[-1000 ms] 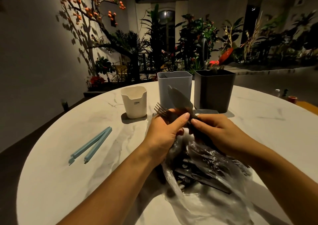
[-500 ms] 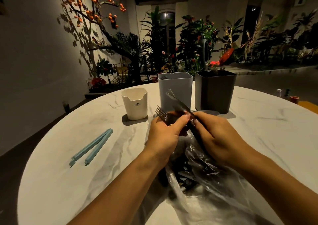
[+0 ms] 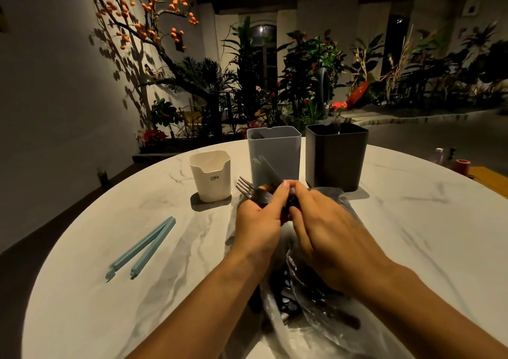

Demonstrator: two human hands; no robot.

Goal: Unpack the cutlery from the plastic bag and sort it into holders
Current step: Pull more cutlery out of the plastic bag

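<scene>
On the white marble table (image 3: 82,290), from left, we see the small cream plastic holder (image 3: 211,177), apparently empty, then the tall grey holder (image 3: 275,152) with one fork. Our left hand (image 3: 258,221) grips dark forks (image 3: 248,189); our right hand (image 3: 324,229) pinches one dark piece above the clear plastic bag (image 3: 316,303), mostly full.

Both hands meet above a clear plastic bag (image 3: 316,317) of dark cutlery on the round marble table (image 3: 96,290). The left hand (image 3: 258,221) grips a fork (image 3: 248,189), tines pointing away to the left. The right hand (image 3: 327,232) pinches a knife (image 3: 268,170) angled up toward the grey holder (image 3: 275,155). A white holder (image 3: 211,176) stands left of it, a black holder (image 3: 336,156) right. A blue bag clip (image 3: 143,247) lies open at left.
</scene>
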